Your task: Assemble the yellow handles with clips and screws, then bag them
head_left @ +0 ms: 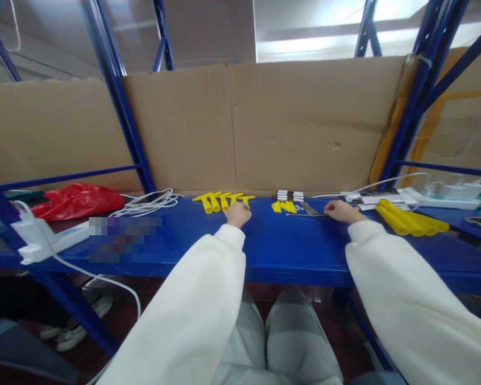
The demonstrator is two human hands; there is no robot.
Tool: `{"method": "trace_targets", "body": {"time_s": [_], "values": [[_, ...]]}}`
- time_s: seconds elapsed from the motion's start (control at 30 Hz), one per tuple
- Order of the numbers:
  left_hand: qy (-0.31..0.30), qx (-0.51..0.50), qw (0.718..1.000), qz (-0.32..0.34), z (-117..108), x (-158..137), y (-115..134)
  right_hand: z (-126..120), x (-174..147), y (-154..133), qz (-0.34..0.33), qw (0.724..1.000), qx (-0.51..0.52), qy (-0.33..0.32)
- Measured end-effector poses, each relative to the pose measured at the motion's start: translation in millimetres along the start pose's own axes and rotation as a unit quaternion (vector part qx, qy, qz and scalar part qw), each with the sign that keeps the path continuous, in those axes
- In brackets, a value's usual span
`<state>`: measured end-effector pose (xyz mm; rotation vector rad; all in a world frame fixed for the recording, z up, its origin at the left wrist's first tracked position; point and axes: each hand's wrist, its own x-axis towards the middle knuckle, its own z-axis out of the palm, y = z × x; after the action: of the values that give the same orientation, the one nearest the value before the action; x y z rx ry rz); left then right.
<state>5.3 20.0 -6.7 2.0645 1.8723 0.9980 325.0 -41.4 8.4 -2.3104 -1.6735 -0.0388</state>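
Observation:
My left hand point(238, 214) is closed at the right end of a row of yellow T-shaped pieces point(214, 202), its fingers on the last of them; the fingertips are partly hidden. On the blue shelf top, my right hand point(342, 212) has thumb and fingers pinched together at the right end of a thin metal rod-like tool point(304, 215). Just behind that tool lie small yellow flat pieces point(284, 206) and a grey metal blade-like piece point(309, 208). A stack of small white and black items point(290, 195) sits at the back, against the cardboard.
Several rolled yellow tubes point(409, 220) rest to the right, near white papers point(387, 198) and a power strip point(449, 202). On the left are a red plastic bag point(82, 200), a coiled white cable point(156, 203) and another power strip point(70, 238). Cardboard point(304, 128) walls off the back.

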Motion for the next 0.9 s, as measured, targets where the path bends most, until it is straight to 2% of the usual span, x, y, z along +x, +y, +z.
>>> {"method": "trace_targets", "body": {"time_s": [0.37,0.7,0.9], "values": [[-0.006,-0.039,0.999,0.026,4.9,2.1,-1.3,-0.4,-1.0,-2.0,0.006,1.0,0.01,-0.001],[-0.007,-0.021,1.0,0.017,-0.2,-1.8,3.0,1.5,2.1,0.6,0.001,1.0,0.004,-0.001],[0.014,0.025,0.998,0.056,0.0,-1.3,5.9,4.9,6.5,3.7,-0.01,1.0,0.011,0.009]]}}
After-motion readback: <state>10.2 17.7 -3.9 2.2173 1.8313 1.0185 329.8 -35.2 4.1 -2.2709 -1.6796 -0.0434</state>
